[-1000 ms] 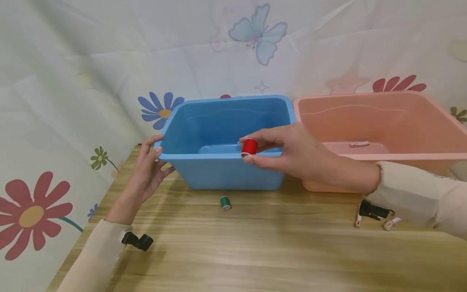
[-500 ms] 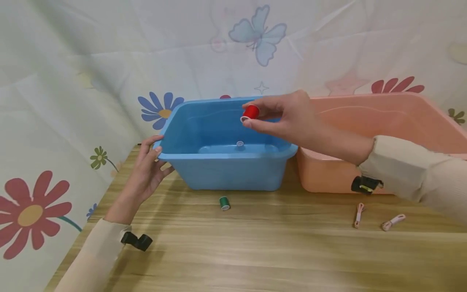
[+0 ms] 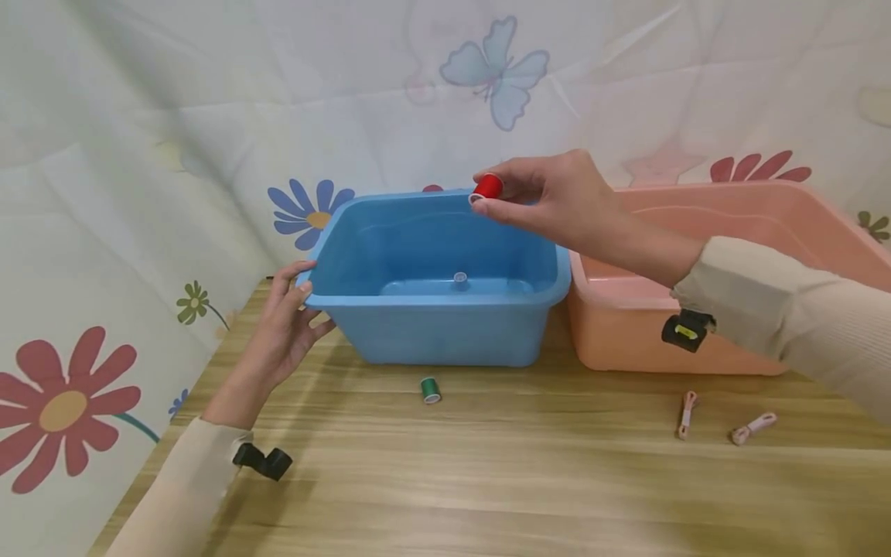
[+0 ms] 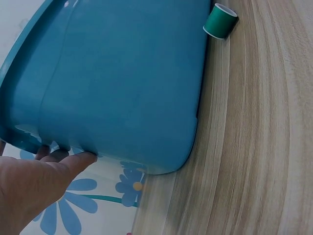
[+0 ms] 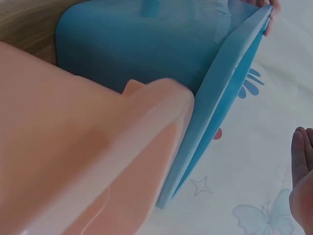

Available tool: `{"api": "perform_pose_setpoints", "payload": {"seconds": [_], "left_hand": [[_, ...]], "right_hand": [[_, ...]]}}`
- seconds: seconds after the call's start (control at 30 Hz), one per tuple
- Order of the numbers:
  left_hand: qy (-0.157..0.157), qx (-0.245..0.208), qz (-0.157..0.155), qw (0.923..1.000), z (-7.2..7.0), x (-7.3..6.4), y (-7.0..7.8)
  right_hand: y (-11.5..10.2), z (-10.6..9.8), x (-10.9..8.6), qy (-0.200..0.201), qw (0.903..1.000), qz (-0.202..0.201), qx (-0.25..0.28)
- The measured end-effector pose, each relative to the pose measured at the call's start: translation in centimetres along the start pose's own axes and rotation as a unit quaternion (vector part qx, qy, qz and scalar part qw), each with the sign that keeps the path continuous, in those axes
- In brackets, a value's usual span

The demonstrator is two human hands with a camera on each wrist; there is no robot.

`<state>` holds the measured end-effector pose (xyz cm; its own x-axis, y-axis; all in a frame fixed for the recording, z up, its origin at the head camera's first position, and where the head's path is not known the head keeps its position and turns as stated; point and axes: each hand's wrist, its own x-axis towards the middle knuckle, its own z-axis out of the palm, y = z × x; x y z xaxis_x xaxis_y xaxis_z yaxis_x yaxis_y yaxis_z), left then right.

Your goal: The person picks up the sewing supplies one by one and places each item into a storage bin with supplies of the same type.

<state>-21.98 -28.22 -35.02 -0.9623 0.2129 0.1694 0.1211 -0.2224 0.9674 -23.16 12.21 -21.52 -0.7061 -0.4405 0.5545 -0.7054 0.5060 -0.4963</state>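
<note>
In the head view my right hand (image 3: 567, 193) pinches a spool of red thread (image 3: 489, 187) between thumb and fingers, above the back part of the blue bin (image 3: 431, 333). My left hand (image 3: 284, 329) grips that bin's left front corner, thumb over the rim and fingers below it. A small white-ended spool (image 3: 460, 278) lies on the bin's floor. On the table in front is a spool of green thread (image 3: 431, 390), which the left wrist view also shows beside the bin wall. The right wrist view catches only the edge of the right hand (image 5: 302, 181); the red spool is hidden there.
A pink bin (image 3: 647, 333) stands close against the blue bin's right side. Before it on the wooden table (image 3: 529, 472) lie two small pale pink cord bundles (image 3: 686, 415). A flowered curtain (image 3: 209, 139) hangs behind and to the left.
My right hand has risen with the red spool, from the blue bin's front rim to above its back. The small spool inside now shows fully. My left hand has stayed put.
</note>
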Motion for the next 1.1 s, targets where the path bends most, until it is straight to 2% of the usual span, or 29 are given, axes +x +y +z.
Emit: {"api": "perform_pose_setpoints", "payload": {"seconds": [0.3, 0.63, 0.77, 0.97, 1.1], "left_hand": [[0.008, 0.009, 0.001, 0.9999, 0.0, 0.0, 0.0], [0.006, 0.003, -0.002, 1.0, 0.1, -0.2, 0.0], [0.008, 0.001, -0.004, 1.0, 0.2, -0.2, -0.1], [0.006, 0.005, -0.005, 1.0, 0.5, 0.0, -0.2], [0.005, 0.009, -0.003, 0.9999, 0.6, 0.1, -0.1]], "right_hand": [[0.3, 0.1, 1.1, 0.001, 0.9999, -0.013, 0.0], [1.1, 0.0, 2.3, -0.026, 0.9994, 0.011, -0.018], [1.6, -0.2, 3.0, -0.054, 0.998, 0.027, -0.016], [2.8, -0.7, 4.3, -0.127, 0.9911, 0.035, -0.017], [3.3, -0.8, 5.2, -0.145, 0.989, 0.03, -0.007]]}}
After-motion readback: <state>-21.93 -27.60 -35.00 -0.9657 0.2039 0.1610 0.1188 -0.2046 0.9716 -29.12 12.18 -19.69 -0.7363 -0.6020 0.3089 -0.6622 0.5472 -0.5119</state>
